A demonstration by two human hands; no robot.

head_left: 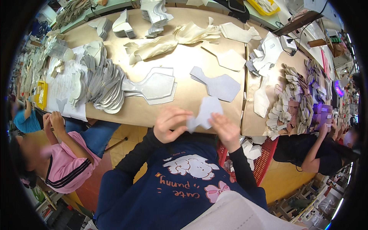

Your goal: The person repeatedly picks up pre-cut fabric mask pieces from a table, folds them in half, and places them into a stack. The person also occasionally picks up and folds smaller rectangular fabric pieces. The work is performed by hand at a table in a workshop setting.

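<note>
A pale grey cut piece (209, 109), wide at one end and narrow at the other, is held up at the table's near edge. My left hand (168, 123) pinches its narrow end, slightly blurred. The fingers of my right hand (226, 130) close on its right edge. Just beyond lies a small stack of blue-grey pieces (223, 87) of similar outline. Left of that, whitish pieces (158, 86) overlap on the brown-covered table (184, 111).
Large bundles of grey pieces (109, 86) fan out at left. Cream sheets (168, 42) and more stacks (155, 17) line the far side. A red basket (267, 159) with scraps stands by my right arm. People sit at left (73, 161) and right (306, 153).
</note>
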